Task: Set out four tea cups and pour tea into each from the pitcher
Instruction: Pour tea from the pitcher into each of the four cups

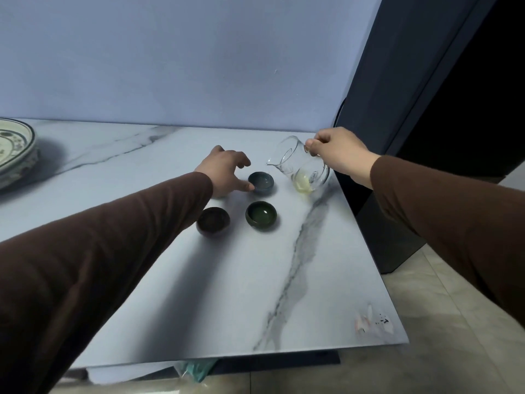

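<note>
Three small cups show on the marble table [176, 280]: a blue-grey cup [261, 182] at the back, a green cup [261, 215] in front of it and a brown cup [213, 221] to the left. My left hand [225, 173] reaches over the table with fingers spread, its thumb touching the blue-grey cup's left side. It may hide something beneath the palm. My right hand [339, 153] grips the rim and handle of a glass pitcher [305, 169], tilted with its spout towards the cups. A little pale yellow tea lies in its bottom.
A stack of patterned plates [15, 150] sits at the table's far left. A wall runs behind the table. A dark cabinet [426, 109] stands close on the right, past the table edge. The tiled floor shows below right.
</note>
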`<state>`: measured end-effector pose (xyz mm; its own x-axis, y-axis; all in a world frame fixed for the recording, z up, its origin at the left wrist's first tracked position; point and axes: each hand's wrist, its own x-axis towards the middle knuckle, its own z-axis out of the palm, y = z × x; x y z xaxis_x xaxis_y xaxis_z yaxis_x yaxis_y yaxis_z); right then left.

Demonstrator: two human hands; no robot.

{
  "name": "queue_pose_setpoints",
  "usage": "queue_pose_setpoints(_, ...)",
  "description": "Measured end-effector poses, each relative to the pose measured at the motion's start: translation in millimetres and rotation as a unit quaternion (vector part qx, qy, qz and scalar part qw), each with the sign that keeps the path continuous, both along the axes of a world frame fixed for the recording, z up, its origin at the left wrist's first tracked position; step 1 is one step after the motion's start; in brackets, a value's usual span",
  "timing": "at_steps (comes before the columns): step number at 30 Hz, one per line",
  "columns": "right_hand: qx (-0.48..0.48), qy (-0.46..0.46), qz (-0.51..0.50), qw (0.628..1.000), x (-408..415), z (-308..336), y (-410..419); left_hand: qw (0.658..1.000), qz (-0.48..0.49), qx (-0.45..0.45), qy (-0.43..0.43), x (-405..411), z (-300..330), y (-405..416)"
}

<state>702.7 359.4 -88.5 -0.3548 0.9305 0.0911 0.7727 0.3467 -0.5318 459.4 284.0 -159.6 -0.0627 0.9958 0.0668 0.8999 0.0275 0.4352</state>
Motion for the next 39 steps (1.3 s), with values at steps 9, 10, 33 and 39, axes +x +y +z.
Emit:
queue_pose_setpoints(9, 0.035, -0.049, 0.075, 0.995, 9, 15, -34, 0.999, -0.005, -0.030, -0.010, 28, -12, -50)
queue_pose_setpoints(10, 0.045, -0.069, 0.088, 0.993, 8, 16, -38, 0.999, -0.005, -0.034, -0.006, 31, -13, -53)
queue_pose_setpoints(33, 0.313, -0.276, 0.260, 0.871, -23, 13, -86, 0.997, 0.008, -0.079, 0.004, 44, -14, -61)
queue_pose_setpoints(39, 0.345, -0.290, 0.264, 0.853, -26, 12, -91, 0.996, 0.007, -0.086, 0.030, 44, -13, -59)
